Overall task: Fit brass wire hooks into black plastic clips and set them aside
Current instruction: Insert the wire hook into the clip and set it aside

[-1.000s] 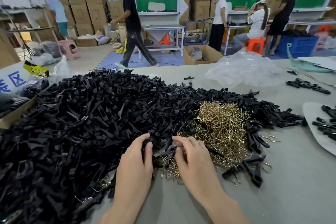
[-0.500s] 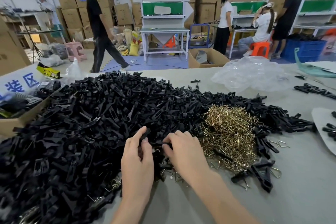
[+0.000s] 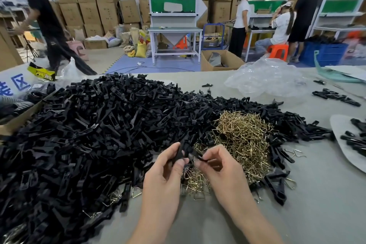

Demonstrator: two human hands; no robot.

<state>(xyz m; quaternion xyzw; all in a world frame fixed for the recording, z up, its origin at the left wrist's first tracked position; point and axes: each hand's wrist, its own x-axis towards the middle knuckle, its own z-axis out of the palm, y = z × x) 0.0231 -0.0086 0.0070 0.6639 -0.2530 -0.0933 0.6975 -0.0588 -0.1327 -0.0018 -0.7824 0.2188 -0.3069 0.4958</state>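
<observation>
A large heap of black plastic clips (image 3: 95,130) covers the left and middle of the grey table (image 3: 309,200). Against its right side lies a pile of brass wire hooks (image 3: 243,138). My left hand (image 3: 164,176) pinches one black clip (image 3: 181,152) between thumb and fingers, raised just above the heap's near edge. My right hand (image 3: 219,170) pinches a second small black piece (image 3: 202,158) right beside it, fingertips almost meeting the left hand's. Whether a hook sits between them is hidden by the fingers.
Finished clips lie on a white sheet (image 3: 340,136) at the right edge and in a row (image 3: 336,97) farther back. A crumpled clear bag (image 3: 269,79) sits behind the hooks. A cardboard box (image 3: 17,121) borders the heap on the left. People and shelving stand beyond the table.
Both hands have lifted out of the heap, each now pinching a black piece, and drawn together above the near hooks. The person in black walked off to the left.
</observation>
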